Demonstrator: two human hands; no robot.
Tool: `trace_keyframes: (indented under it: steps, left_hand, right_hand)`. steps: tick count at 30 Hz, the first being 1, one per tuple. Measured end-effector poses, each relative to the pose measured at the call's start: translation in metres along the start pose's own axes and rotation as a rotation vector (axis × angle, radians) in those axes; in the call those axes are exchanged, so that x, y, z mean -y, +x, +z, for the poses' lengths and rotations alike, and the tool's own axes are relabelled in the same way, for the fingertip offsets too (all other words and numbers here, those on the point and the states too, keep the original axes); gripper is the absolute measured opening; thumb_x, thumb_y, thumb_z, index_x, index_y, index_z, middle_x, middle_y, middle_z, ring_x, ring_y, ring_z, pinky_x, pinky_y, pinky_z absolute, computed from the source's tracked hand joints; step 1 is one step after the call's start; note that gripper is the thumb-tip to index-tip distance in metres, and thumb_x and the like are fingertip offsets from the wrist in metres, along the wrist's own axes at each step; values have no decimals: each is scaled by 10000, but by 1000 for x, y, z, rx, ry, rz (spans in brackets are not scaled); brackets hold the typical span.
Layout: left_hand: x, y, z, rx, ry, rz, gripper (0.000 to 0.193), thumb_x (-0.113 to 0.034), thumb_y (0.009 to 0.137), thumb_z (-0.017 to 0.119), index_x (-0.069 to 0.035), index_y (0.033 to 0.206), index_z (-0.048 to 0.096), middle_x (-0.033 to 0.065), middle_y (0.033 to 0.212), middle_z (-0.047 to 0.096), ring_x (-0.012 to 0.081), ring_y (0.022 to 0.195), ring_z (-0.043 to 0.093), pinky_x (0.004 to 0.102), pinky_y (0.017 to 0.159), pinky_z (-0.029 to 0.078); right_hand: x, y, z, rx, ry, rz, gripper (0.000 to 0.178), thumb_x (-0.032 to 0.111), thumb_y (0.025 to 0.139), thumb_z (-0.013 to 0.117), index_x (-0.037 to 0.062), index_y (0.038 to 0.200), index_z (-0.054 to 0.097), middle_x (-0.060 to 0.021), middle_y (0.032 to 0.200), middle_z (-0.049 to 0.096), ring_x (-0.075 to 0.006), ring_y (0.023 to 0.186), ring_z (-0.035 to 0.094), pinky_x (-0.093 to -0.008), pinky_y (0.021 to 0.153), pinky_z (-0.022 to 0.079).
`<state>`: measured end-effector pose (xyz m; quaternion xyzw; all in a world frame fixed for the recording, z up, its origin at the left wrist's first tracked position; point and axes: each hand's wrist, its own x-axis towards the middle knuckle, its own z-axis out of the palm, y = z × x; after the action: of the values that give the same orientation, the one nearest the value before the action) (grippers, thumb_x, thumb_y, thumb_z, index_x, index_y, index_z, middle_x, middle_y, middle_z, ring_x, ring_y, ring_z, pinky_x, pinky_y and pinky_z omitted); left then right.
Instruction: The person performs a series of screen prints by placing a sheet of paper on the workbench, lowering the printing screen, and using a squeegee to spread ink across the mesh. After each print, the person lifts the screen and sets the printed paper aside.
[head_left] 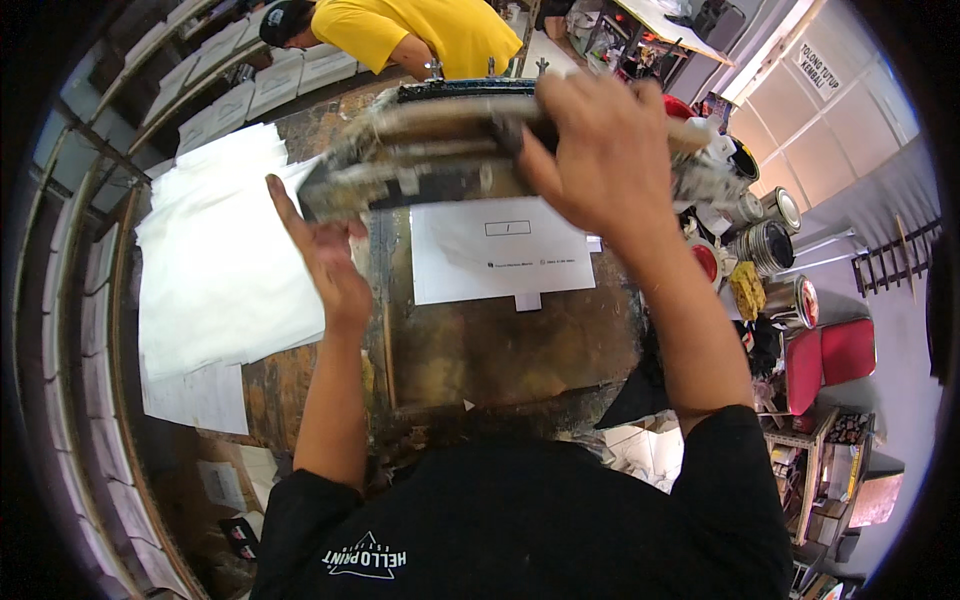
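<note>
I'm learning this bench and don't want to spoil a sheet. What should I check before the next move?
1. Printed sheet flat on the board: ok in the part that shows; its upper part is hidden by the raised frame.
2. Board free of scraps: not ok; a small white scrap lies near its front edge.
3. Right hand firm on the frame: cannot tell; both are blurred.
4. Left hand gripping the frame: not ok; it is open at the frame's left corner.
5. Paper stack squared up: not ok; its edges are uneven.
6. Co-worker's hands clear: cannot tell; they are hidden.
</note>
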<state>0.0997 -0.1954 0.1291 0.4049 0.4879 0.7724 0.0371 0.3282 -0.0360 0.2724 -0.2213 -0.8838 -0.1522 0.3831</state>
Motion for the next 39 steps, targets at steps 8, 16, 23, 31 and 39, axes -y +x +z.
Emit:
trace_keyframes:
  steps: [8, 16, 23, 31, 39]
  left_hand:
    - [196, 79, 50, 359, 769, 77, 319, -270, 1047, 709, -16, 1225, 782, 140, 892, 624, 270, 785, 610, 398, 747, 511]
    - [226, 81, 63, 343, 772, 242, 216, -241, 1022, 729, -35, 1029, 794, 185, 848, 675, 378, 751, 643, 457, 696, 505]
    - [130, 76, -76, 36, 961, -232, 236, -220, 1050, 706, 10, 1033, 752, 175, 778, 717, 207, 645, 624, 352, 663, 522]
    - [90, 97, -323, -267, 1358, -23, 330, -287, 1047, 686, 18, 932, 735, 160, 742, 704, 301, 635, 642, 410, 644, 520]
    - [31, 61, -261, 4, 1443, 166, 569, -388, 939, 825, 55, 1272, 697, 230, 1240, 718, 414, 1178, 659, 494, 1039, 501]
  right_hand:
    - [-21, 110, -27, 305, 34, 205, 699, 625, 1094, 416, 61, 753, 647, -74, 700, 626, -211, 663, 580, -398, 671, 473]
    - [-20, 126, -32, 154, 30, 111, 664, 585, 1072, 484, 40, 742, 671, -66, 615, 600, -177, 555, 554, -348, 538, 458]
    - [-32, 128, -20, 151, 101, 236, 519, 521, 1042, 567, 28, 971, 714, -132, 771, 680, -255, 701, 629, -388, 646, 486]
    - [-78, 91, 14, 30, 36, 123, 523, 481, 1011, 612, 32, 1249, 735, -220, 990, 755, -411, 936, 726, -485, 854, 521]
    - [-34, 75, -6, 145, 14, 65, 542, 493, 1024, 588, 34, 1281, 721, -283, 1015, 740, -475, 951, 719, -481, 855, 546]
